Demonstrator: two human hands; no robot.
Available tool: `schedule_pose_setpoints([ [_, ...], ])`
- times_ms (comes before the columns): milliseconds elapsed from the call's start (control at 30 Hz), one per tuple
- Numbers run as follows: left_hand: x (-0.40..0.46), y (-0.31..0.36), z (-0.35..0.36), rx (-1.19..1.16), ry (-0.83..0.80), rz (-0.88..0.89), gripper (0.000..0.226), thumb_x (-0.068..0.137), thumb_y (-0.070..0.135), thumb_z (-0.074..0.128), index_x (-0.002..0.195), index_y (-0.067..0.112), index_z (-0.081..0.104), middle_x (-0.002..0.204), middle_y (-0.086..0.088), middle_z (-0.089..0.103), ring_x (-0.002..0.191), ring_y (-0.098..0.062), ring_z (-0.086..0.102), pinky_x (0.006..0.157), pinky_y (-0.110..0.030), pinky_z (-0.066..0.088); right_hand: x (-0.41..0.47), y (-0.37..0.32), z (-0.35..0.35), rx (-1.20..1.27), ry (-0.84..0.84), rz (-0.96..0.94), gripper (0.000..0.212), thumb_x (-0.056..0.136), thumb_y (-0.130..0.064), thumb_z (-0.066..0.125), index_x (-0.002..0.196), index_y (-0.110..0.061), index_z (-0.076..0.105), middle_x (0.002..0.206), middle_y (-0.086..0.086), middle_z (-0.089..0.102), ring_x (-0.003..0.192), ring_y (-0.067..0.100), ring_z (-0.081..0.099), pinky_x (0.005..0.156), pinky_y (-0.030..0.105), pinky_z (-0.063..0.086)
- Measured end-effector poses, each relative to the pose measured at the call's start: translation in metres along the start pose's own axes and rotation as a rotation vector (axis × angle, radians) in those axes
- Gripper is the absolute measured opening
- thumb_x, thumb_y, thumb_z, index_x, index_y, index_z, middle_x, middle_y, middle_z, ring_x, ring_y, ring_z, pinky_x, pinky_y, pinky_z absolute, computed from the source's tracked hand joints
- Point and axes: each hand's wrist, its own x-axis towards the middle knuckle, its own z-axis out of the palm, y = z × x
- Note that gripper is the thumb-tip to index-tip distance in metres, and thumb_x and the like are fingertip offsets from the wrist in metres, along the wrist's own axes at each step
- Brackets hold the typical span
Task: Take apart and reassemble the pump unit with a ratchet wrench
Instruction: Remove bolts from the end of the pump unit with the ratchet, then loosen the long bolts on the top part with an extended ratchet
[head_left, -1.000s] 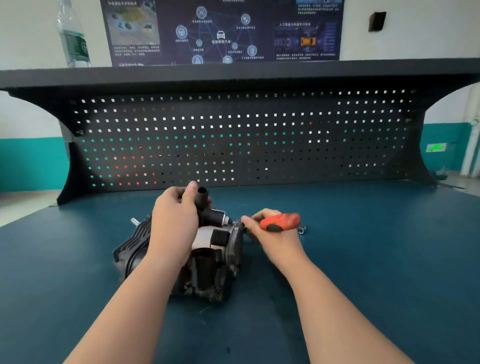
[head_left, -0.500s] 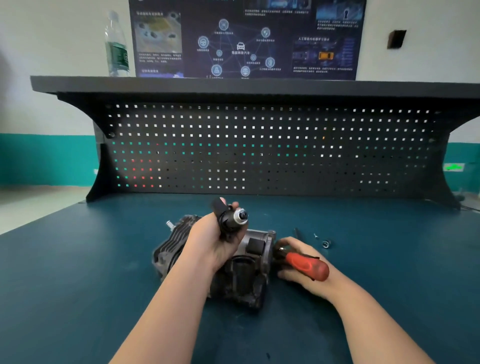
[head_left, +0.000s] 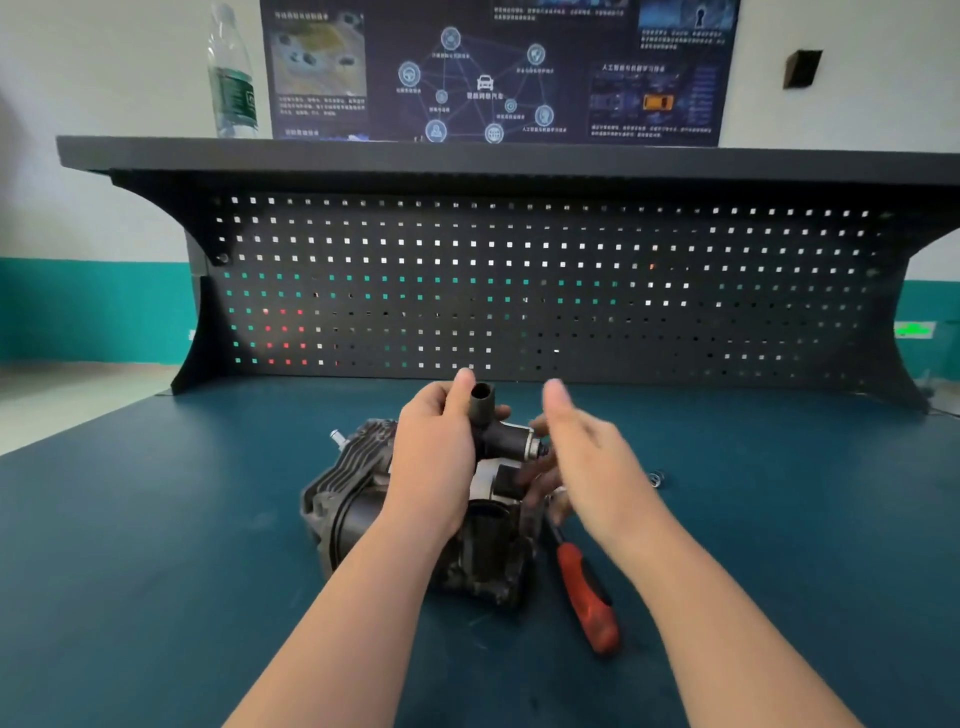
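Teal bench mat (head_left: 156, 545) under black pegboard (head_left: 519, 286)

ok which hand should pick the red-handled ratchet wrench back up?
Right. The right hand is free, fingers open, while the red-handled ratchet wrench lies on the blue bench on that side. The left hand grips the black T-shaped fitting on the grey metal pump unit.

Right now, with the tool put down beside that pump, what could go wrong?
The small loose metal nut lies alone on the dark blue bench top; a sweep of the blurred, moving right hand might knock it away. The left hand holds the black T-shaped pipe fitting above the grey finned pump unit; it could slip. The red-handled wrench might get nudged.
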Motion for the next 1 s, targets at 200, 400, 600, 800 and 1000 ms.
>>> schedule_pose_setpoints([
  [200, 0.001, -0.009, -0.001, 0.126, 0.221, 0.112, 0.035, 0.097, 0.036, 0.043, 0.07, 0.016, 0.051, 0.047, 0.012, 0.055, 0.05, -0.008, 0.055, 0.055, -0.025, 0.046, -0.01, -0.004, 0.026, 0.088, 0.153, 0.042, 0.042, 0.097, -0.035, 0.045, 0.07, -0.003, 0.05, 0.04, 0.001, 0.049, 0.029, 0.011, 0.038, 0.034, 0.017, 0.029],
  [400, 0.012, -0.004, -0.022, -0.079, 0.39, 0.117, 0.032, 0.097, 0.034, 0.046, 0.072, 0.014, 0.051, 0.057, 0.006, 0.061, 0.053, -0.008, 0.06, 0.07, -0.039, 0.052, 0.013, 0.011, -0.018, 0.696, 0.488, 0.282, 0.03, 0.098, -0.015, 0.044, 0.069, -0.008, 0.046, 0.042, 0.003, 0.048, 0.029, 0.008, 0.035, 0.031, 0.015, 0.024],
  [600, 0.001, -0.002, -0.004, 0.041, 0.108, 0.278, 0.019, 0.089, 0.025, 0.062, 0.071, 0.026, 0.066, 0.066, 0.007, 0.067, 0.065, -0.01, 0.067, 0.057, -0.018, 0.051, 0.044, 0.063, -0.08, 0.505, 0.515, 0.454, 0.021, 0.089, -0.005, 0.064, 0.077, -0.001, 0.047, 0.073, 0.011, 0.056, 0.055, 0.019, 0.058, 0.074, 0.035, 0.055],
  [800, -0.005, -0.009, 0.001, 0.052, -0.065, 0.148, 0.02, 0.082, 0.006, 0.068, 0.069, 0.02, 0.074, 0.075, -0.006, 0.074, 0.079, -0.019, 0.072, 0.069, -0.016, 0.053, 0.093, 0.096, -0.1, -0.292, 0.434, 0.372, 0.02, 0.082, -0.023, 0.072, 0.086, -0.014, 0.055, 0.089, 0.001, 0.055, 0.086, 0.019, 0.05, 0.073, 0.031, 0.041],
  [1000, -0.003, -0.009, 0.0, 0.153, -0.122, 0.118, 0.013, 0.075, 0.007, 0.074, 0.073, 0.019, 0.076, 0.079, 0.001, 0.075, 0.078, -0.01, 0.072, 0.065, -0.013, 0.052, 0.168, 0.115, -0.081, -0.541, 0.379, 0.426, 0.028, 0.084, -0.028, 0.071, 0.094, -0.005, 0.059, 0.089, 0.011, 0.061, 0.078, 0.028, 0.055, 0.067, 0.032, 0.04],
])
